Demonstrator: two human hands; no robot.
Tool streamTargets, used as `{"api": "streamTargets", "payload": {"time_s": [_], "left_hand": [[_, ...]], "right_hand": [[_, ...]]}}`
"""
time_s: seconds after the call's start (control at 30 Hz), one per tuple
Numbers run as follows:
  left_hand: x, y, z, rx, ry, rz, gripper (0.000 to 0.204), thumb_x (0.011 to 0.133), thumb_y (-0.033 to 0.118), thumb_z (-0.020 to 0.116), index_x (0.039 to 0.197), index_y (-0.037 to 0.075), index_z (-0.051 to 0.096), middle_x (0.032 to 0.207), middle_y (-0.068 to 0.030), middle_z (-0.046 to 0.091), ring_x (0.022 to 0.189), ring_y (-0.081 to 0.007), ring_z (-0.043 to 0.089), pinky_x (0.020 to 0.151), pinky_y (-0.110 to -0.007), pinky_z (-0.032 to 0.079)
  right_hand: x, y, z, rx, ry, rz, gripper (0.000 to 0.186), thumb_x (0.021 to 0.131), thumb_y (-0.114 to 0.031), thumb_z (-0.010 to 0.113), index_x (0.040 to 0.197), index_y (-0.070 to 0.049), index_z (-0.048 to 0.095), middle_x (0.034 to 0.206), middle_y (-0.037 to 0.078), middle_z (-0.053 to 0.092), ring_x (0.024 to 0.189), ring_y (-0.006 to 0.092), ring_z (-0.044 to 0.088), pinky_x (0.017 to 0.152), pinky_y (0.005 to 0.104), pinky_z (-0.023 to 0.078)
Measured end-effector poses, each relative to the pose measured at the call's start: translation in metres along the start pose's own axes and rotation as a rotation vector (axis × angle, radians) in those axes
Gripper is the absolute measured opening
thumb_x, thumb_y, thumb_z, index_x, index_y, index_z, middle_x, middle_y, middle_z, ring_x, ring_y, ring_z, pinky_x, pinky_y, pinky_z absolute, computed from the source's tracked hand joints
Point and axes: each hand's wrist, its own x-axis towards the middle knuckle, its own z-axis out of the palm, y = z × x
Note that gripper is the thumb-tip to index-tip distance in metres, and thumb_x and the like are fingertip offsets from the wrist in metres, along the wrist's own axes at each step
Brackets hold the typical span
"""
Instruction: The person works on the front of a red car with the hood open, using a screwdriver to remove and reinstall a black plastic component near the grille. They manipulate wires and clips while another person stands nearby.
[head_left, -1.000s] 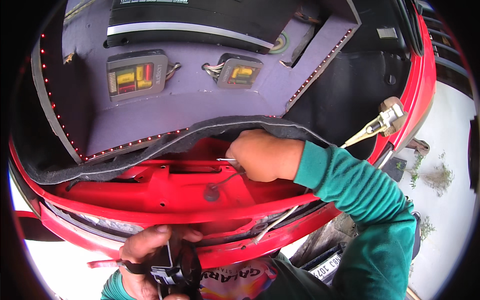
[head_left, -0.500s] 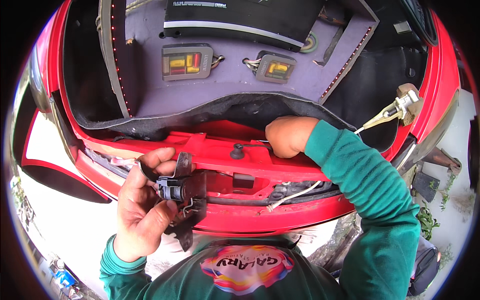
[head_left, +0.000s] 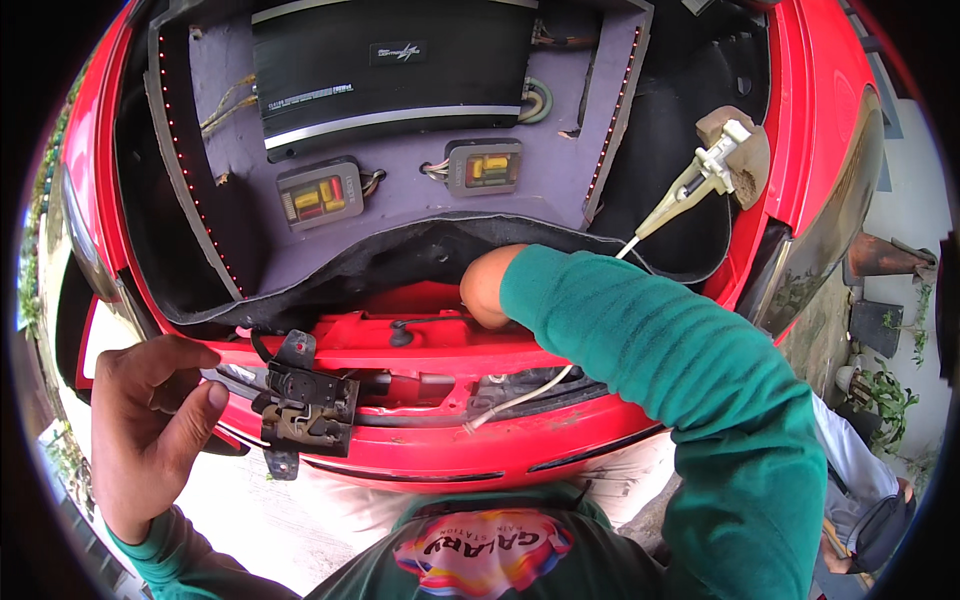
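Latch of black metal sits just right of the left hand, against the red car panel. Its face shows a dull brownish plate, a thin bent wire and a tab at either end. Left thumb and forefinger stand slightly parted; whether they pinch anything, I cannot tell. The right hand reaches down beside the black liner, fingers hidden, so its grip cannot be told. A rubber plug sits left of it.
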Motion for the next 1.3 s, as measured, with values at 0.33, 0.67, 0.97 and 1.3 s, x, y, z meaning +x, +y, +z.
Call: {"api": "streamTargets", "payload": {"time_s": [0.33, 0.67, 0.97, 1.3], "left_hand": [[0.204, -0.027, 0.201, 0.74, -1.044, -0.088, 0.043, 0.11, 0.03, 0.057, 0.134, -0.001, 0.074, 0.133, -0.0246, 0.075, 0.119, -0.0384, 0.071, 0.099, -0.052, 0.056], [0.202, -0.056, 0.245, -0.085, -1.031, -0.318, 0.061, 0.103, 0.036, 0.079, 0.154, 0.005, 0.062, 0.157, -0.0138, 0.064, 0.138, -0.0253, 0.059, 0.119, -0.047, 0.046], [0.204, -0.06, 0.251, -0.025, -1.017, -0.292, 0.059, 0.102, 0.034, 0.081, 0.151, 0.006, 0.064, 0.152, -0.0121, 0.067, 0.134, -0.0255, 0.061, 0.114, -0.048, 0.048], [0.202, -0.062, 0.263, 0.099, -0.919, -0.179, 0.05, 0.102, 0.028, 0.08, 0.146, 0.007, 0.068, 0.14, -0.0101, 0.073, 0.124, -0.0259, 0.066, 0.103, -0.048, 0.056]], "right_hand": [[0.017, 0.015, -0.006, 0.12, 0.165, 0.01, 0.03, 0.093, -0.021, 0.071, 0.117, -0.011, 0.086, 0.123, 0.018, 0.081, 0.11, 0.0377, 0.077, 0.094, 0.0499, 0.061], [0.015, -0.018, -0.03, 0.128, 0.294, -0.052, 0.029, 0.093, -0.02, 0.07, 0.115, -0.011, 0.086, 0.121, 0.018, 0.081, 0.108, 0.0377, 0.077, 0.092, 0.0496, 0.061], [0.01, -0.018, -0.028, 0.131, 0.296, -0.076, 0.028, 0.093, -0.019, 0.07, 0.114, -0.011, 0.086, 0.119, 0.019, 0.081, 0.106, 0.0378, 0.078, 0.091, 0.0494, 0.061], [0.01, -0.018, -0.027, 0.12, 0.263, -0.079, 0.027, 0.093, -0.018, 0.07, 0.113, -0.011, 0.087, 0.117, 0.019, 0.082, 0.104, 0.0378, 0.078, 0.089, 0.0492, 0.061]]}}
